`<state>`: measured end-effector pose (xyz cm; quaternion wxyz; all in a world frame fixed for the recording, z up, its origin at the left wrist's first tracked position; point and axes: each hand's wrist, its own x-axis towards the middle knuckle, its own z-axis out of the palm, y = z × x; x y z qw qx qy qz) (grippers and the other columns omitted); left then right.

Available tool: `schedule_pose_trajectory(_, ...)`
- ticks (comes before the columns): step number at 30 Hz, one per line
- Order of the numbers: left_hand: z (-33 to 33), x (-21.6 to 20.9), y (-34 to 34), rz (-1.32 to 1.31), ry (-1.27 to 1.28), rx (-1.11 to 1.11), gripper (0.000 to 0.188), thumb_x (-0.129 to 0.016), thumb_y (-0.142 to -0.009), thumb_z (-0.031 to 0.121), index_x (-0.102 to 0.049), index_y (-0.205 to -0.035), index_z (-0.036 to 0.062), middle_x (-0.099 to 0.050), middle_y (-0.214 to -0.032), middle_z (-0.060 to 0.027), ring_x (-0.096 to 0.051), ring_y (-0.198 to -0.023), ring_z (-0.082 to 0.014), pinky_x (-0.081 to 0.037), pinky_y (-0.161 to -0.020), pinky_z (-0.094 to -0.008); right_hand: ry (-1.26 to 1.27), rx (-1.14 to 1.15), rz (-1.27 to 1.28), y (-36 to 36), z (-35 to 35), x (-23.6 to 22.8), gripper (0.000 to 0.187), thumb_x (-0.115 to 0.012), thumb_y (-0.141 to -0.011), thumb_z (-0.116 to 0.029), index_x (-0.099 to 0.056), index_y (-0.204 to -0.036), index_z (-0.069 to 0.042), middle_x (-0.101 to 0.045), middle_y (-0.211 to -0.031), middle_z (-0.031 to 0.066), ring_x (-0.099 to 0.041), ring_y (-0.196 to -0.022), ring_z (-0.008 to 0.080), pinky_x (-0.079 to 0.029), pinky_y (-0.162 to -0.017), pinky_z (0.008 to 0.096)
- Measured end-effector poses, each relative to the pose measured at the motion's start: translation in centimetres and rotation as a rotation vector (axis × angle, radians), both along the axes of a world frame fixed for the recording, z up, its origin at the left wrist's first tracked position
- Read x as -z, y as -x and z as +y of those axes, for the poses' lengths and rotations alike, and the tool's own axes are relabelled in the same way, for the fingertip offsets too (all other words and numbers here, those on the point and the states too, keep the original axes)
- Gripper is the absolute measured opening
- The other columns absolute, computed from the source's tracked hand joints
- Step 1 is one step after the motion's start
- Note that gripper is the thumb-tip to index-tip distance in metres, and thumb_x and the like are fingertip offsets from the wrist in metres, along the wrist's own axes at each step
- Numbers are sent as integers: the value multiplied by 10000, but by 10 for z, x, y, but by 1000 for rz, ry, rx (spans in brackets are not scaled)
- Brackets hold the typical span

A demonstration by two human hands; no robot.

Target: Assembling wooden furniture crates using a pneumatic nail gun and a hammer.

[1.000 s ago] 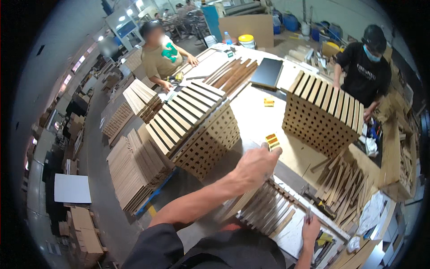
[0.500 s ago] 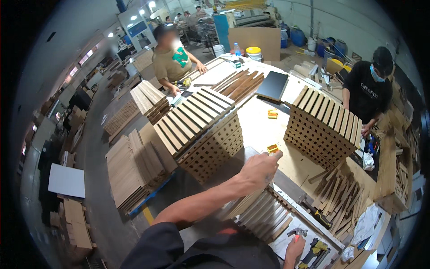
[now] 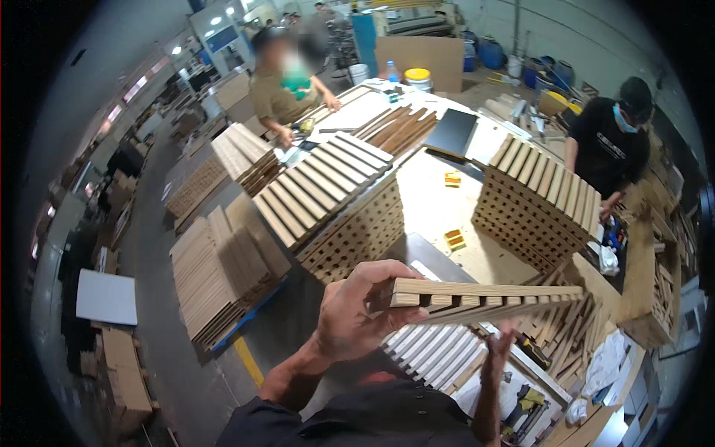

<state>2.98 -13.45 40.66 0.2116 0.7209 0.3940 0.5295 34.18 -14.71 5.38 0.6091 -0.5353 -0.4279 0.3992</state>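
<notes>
I hold a slatted wooden panel (image 3: 484, 296) edge-on in front of me, above the workbench. My left hand (image 3: 356, 314) grips its left end, thumb on top and fingers wrapped under. My right hand (image 3: 499, 344) reaches up from below and touches the panel's underside near its middle; its fingers are partly hidden behind the panel. Under the panel lies another slatted panel (image 3: 432, 354) on the bench near my body.
Two tall stacks of slatted panels, one to the left (image 3: 335, 201) and one to the right (image 3: 532, 205), stand on the big table (image 3: 432, 201). One person (image 3: 279, 89) works at the far side, another in black (image 3: 607, 145) at the right. More panel stacks (image 3: 216, 276) sit on the floor to the left.
My left hand was stretched out toward the table; it has now come back holding a slatted panel lifted near my face. My right hand has risen to the panel's underside.
</notes>
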Motion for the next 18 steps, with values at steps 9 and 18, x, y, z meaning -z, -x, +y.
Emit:
schedule_pose_trajectory(9,-14,-9,18,-601,317,-37,361,-735,-907,54,-543,-1202,-23,-683,-1069,-85,-628,-1006,-115,-504,-894,-261,-45,-77,234,-38,-29,-112,631,-781,-860,-400,-555,-1256,36,-650,-1040,56,-615,-899,150,-495,-773,283)
schedule_pose_trajectory(18,-9,8,20,-664,416,-76,345,-720,-923,68,-574,-1224,-19,-695,-1076,-79,-633,-995,-116,-503,-893,-254,-4,-56,148,-33,-46,-173,662,-805,-832,-443,-588,-1221,47,-665,-1039,64,-631,-947,168,-508,-818,301)
